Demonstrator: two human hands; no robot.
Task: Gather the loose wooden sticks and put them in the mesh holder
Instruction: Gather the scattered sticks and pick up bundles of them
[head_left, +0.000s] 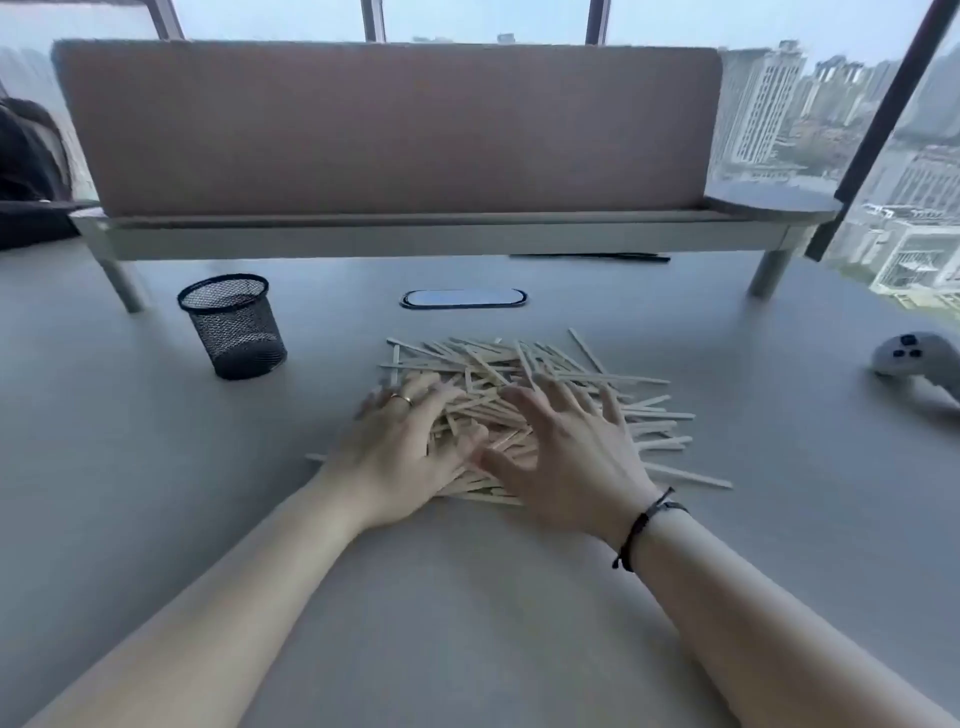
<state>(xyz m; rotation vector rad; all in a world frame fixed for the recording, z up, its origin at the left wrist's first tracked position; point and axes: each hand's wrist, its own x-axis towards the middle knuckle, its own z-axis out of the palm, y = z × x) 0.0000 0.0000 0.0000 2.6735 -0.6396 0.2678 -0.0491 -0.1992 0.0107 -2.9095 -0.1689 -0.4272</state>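
While both hands are laid flat on it, the pile of pale, thin wooden sticks (524, 410) is seen at the middle of the grey table (467, 597). The left hand (400, 447) is pressed on the pile's eight o'clock side, fingers spread; the right hand (561, 457) is spread over its four o'clock side. The black cylindrical mesh holder (234, 325) is stood upright, apart, at the pile's ten o'clock.
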